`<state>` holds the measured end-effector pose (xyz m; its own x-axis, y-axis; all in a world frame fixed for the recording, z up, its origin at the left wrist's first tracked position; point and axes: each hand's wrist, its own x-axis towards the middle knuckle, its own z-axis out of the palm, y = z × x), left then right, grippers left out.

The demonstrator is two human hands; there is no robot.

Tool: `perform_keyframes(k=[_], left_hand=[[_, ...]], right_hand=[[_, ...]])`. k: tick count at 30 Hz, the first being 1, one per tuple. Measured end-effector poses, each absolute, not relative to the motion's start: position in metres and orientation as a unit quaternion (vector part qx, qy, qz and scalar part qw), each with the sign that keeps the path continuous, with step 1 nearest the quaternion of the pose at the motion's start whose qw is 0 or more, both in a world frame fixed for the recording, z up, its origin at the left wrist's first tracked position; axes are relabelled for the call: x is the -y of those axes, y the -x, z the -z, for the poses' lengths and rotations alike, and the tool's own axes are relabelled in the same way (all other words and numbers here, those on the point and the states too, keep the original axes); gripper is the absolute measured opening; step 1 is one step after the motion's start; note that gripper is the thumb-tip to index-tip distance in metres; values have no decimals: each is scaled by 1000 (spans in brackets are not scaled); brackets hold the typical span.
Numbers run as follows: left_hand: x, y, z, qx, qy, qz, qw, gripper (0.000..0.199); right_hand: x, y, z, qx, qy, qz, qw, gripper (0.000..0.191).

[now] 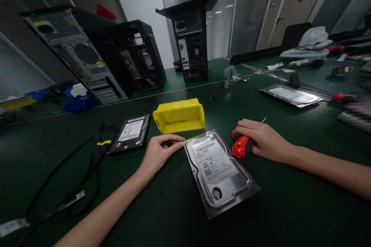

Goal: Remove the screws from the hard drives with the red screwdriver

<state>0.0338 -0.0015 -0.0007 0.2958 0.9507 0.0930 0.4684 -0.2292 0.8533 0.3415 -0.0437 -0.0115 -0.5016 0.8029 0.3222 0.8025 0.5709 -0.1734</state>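
Note:
A silver hard drive point(217, 170) with a white label lies on the green table in front of me. My left hand point(164, 150) is at its upper left corner, thumb and fingertips pinched together; whatever may be between them is too small to name. My right hand point(261, 139) is wrapped round a red and black screwdriver point(241, 146) just right of the drive, its shaft pointing away. Behind the drive stands a yellow bin point(180, 117) with a few small screws inside.
A second drive point(130, 133) lies left, beside black cables point(94, 158). Another drive point(291, 95) is at the right, near tools. Computer cases point(87, 50) and a black tower point(191, 42) stand at the back. At the right edge, part of something is pixelated.

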Motion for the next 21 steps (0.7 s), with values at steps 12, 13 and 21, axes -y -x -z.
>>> perform_keyframes(k=[12, 13, 21], left_hand=[[-20, -23, 1, -437, -735, -284, 435, 18], [-19, -24, 3, -434, -729, -294, 441, 17], [-12, -14, 1, -447, -766, -296, 353, 22]], right_hand=[[43, -341, 10, 870, 459, 8, 181, 30], [43, -341, 11, 870, 459, 9, 182, 29], [43, -342, 11, 873, 454, 6, 179, 30]])
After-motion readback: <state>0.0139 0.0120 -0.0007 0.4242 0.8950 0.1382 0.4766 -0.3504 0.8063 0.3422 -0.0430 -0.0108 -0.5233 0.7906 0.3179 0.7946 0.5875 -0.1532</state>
